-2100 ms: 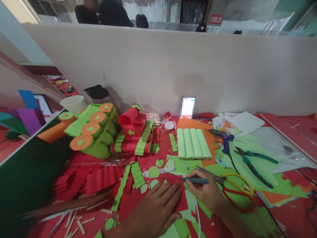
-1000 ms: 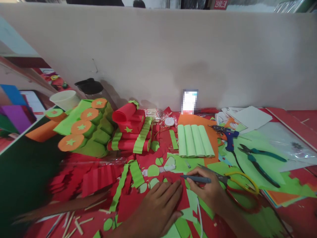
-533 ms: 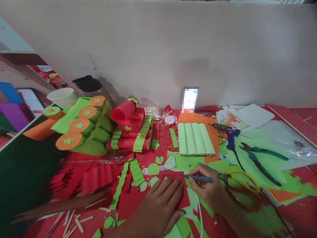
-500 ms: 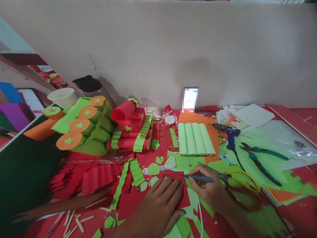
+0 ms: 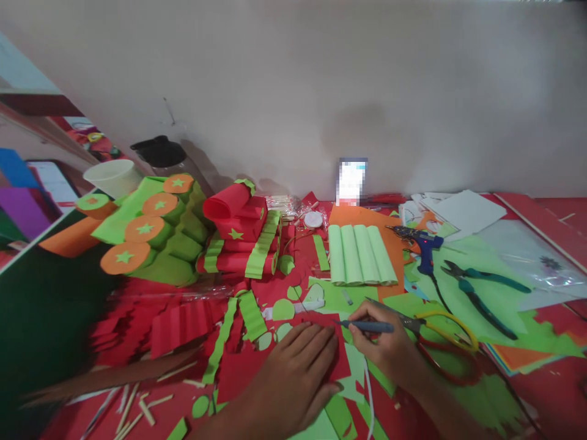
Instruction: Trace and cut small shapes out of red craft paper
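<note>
My left hand (image 5: 293, 379) lies flat, fingers spread, pressing down a red paper sheet (image 5: 238, 374) at the table's near edge. My right hand (image 5: 389, 351) is closed round a blue-grey pen (image 5: 369, 326), held like a pencil with its tip pointing left at the top edge of the red sheet. Scissors with yellow and red handles (image 5: 440, 342) lie just right of that hand. Green paper circles (image 5: 283, 310) and scraps lie just beyond my left fingers.
Four pale green paper rolls (image 5: 361, 255) rest on orange paper. Red rolls with green bands (image 5: 238, 238) and green rolls with orange caps (image 5: 151, 235) stack at the left. A blue glue gun (image 5: 424, 247), teal pliers (image 5: 486, 293), a paper cup (image 5: 110, 177) and a phone (image 5: 352, 181) against the partition.
The view has tilted down a little, hiding the people behind the partition. My right hand and the pen have crept slightly up and left; my left hand stays on the red sheet.
</note>
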